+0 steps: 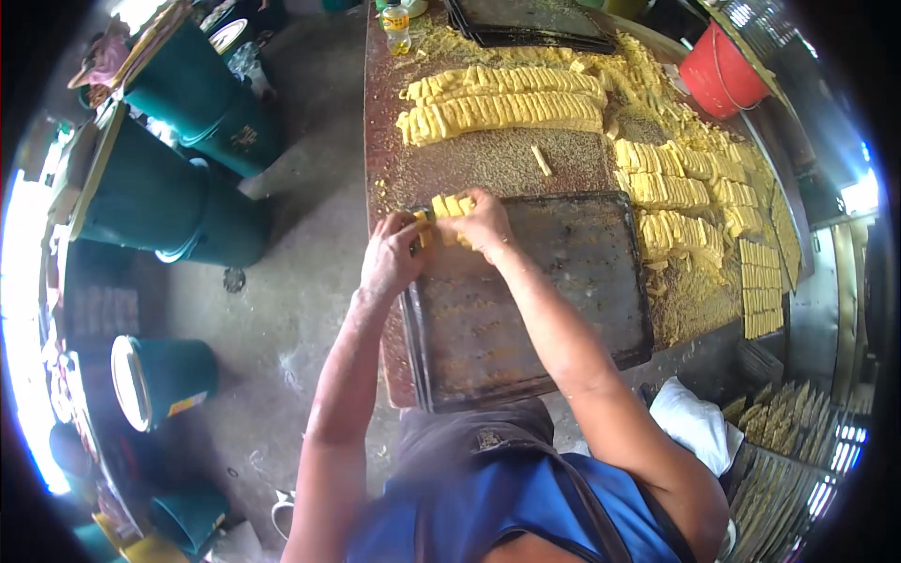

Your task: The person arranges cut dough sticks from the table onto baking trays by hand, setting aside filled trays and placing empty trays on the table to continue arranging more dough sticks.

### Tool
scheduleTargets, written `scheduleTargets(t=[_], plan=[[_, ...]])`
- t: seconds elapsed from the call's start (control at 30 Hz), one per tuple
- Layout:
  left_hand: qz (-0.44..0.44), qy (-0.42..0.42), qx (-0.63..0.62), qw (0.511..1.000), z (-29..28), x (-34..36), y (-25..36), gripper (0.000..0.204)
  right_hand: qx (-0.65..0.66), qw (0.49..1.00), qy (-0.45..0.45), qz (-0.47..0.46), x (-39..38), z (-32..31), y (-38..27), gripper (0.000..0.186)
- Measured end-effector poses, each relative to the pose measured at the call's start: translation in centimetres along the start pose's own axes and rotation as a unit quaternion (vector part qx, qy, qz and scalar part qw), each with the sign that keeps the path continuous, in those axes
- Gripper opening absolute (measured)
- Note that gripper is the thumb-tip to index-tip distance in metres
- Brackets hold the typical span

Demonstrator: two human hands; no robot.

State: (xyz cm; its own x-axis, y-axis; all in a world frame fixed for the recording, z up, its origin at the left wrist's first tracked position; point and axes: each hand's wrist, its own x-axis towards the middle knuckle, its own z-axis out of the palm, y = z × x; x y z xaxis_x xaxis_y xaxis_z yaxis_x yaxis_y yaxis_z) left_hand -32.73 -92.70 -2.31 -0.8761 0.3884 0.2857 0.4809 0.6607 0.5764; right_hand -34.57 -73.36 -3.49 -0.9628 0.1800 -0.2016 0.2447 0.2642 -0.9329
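Note:
A dark, worn baking tray (554, 291), on top of a stack, lies at the near side of the table. Over its far left corner my right hand (483, 227) is closed round a short row of yellow dough sticks (452, 205). My left hand (389, 253) faces it at the tray's left edge. Its fingers pinch a yellow dough stick (422, 231), partly hidden by the fingertips. The rest of the tray's surface shows only dark stains. Beyond the tray, one loose dough stick (542, 160) lies alone on the table.
Long rows of cut dough (502, 116) lie farther back, with more cut dough (671, 192) to the right. Crumbs cover the brown table (460, 164). At the back are a bottle (397, 30), dark trays (535, 23) and a red bucket (721, 70). Green bins (141, 197) stand left.

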Motion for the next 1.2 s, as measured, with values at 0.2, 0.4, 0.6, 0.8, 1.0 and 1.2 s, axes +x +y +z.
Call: scheduleTargets(t=[0.2, 0.4, 0.6, 0.8, 1.0, 1.2], plan=[[0.008, 0.001, 0.001, 1.000, -0.1, -0.2, -1.6, 0.044, -0.204, 0.978, 0.031, 0.027, -0.6, 0.7, -1.8, 0.057], [0.053, -0.015, 0.017, 0.998, 0.9, 1.6, -0.5, 0.045, -0.260, 0.962, 0.060, 0.059, -1.0, -0.7, -2.0, 0.054], [0.085, -0.012, 0.029, 0.996, 1.3, 2.8, 1.7, 0.048, -0.247, 0.963, 0.088, 0.063, -1.3, -2.9, -1.7, 0.053], [0.075, -0.052, 0.064, 0.994, 2.2, 3.5, 2.7, 0.048, -0.247, 0.965, 0.084, 0.016, -0.8, -5.2, -0.3, 0.049], [0.052, -0.070, 0.114, 0.990, 4.2, 2.8, 6.5, 0.052, -0.229, 0.972, 0.055, -0.006, 0.3, -7.0, 0.7, 0.044], [0.010, -0.057, 0.134, 0.989, 4.6, 3.4, 8.0, 0.053, -0.267, 0.961, 0.036, -0.068, 0.1, -8.0, 2.2, 0.046]])
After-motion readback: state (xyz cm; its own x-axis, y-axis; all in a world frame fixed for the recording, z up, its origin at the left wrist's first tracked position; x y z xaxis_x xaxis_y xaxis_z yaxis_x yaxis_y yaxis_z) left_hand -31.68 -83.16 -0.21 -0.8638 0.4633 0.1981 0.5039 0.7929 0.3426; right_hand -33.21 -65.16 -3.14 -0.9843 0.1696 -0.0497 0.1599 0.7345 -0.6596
